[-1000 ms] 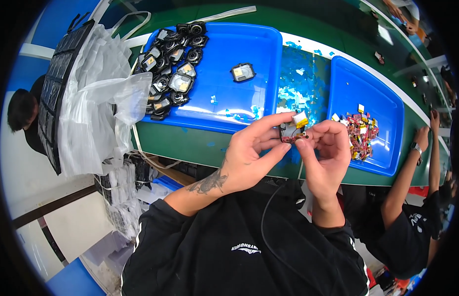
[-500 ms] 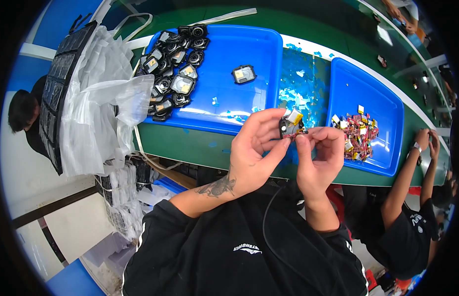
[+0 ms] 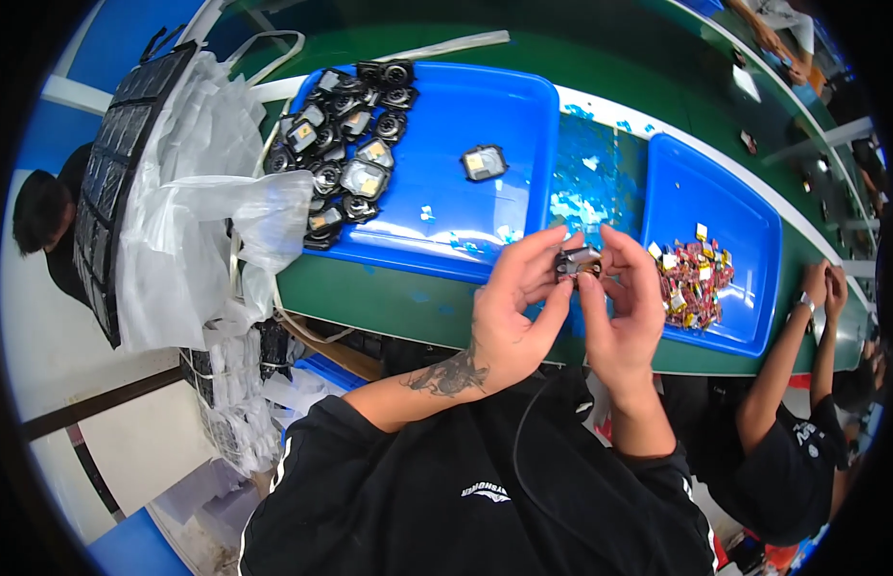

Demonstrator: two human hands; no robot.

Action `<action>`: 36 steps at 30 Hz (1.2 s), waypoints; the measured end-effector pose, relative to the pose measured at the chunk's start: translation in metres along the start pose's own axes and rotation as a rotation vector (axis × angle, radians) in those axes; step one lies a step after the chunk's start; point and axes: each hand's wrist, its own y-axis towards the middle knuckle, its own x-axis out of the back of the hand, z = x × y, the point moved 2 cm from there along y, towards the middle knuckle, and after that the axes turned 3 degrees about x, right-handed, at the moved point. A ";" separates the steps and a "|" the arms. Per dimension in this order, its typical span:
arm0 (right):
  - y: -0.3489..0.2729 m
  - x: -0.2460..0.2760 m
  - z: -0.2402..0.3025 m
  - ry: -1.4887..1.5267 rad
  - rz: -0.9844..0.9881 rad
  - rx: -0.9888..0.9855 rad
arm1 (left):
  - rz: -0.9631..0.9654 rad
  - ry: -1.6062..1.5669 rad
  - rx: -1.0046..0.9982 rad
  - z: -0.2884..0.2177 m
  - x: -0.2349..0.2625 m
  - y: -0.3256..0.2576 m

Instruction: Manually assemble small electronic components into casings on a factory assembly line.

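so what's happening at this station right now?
A person holds a small dark part up between both hands, left hand and right hand, over the green bench. The big blue tray carries a pile of similar black parts and one lying alone. The smaller blue tray has small red and yellow pieces. Another person's hands rest at the right.

Left hand [image 3: 515,305] and right hand [image 3: 627,309] raised together, fingertips pinched, forearms angled inward
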 end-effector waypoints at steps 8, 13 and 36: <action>0.182 0.048 -0.065 -0.058 0.145 -0.152 | -0.053 1.388 -0.313 -0.038 0.078 0.087; 0.255 0.058 -0.145 -0.433 0.019 -0.240 | 0.028 1.512 -0.296 -0.013 0.091 0.086; 0.036 0.167 -0.023 -1.071 -0.032 -0.023 | 0.137 -0.243 0.503 -0.016 0.021 0.041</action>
